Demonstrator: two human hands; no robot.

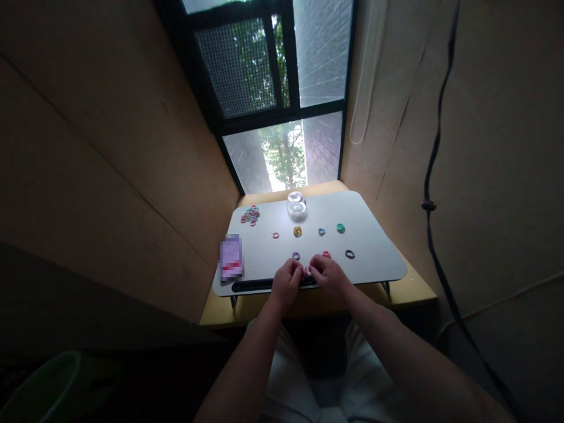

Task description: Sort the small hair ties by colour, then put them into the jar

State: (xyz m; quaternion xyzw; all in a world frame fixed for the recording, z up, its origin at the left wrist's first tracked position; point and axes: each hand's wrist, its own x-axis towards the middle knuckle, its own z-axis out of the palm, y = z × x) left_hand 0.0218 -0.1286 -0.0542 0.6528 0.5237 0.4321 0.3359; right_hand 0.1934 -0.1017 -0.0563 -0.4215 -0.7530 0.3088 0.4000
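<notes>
Both your hands meet at the near edge of the white folding table (pixel 374 252), left hand (pixel 287 279) and right hand (pixel 329 275) just beside each other, fingertips drawn together in a pinch. Between them you appear to have a small pinkish band (pixel 307 269); your fingers hide most of it, so its exact form can't be told. The work looks partway along, I'd judge. Set apart by colour in front of you are a pink ring (pixel 275 235), a yellow cluster (pixel 298 231), a blue cluster (pixel 321 232) and a green cluster (pixel 341 228), with a purple cluster (pixel 295 255), a red cluster (pixel 326 254) and a dark cluster (pixel 349 254) nearer you. At the far left, the mixed pile of rings (pixel 250 215) lies undivided, so a fair share seems left to handle. The pink spot shows the least, apparently one ring. Your clear round container (pixel 296 210) stands at the far edge, apart from every group.
</notes>
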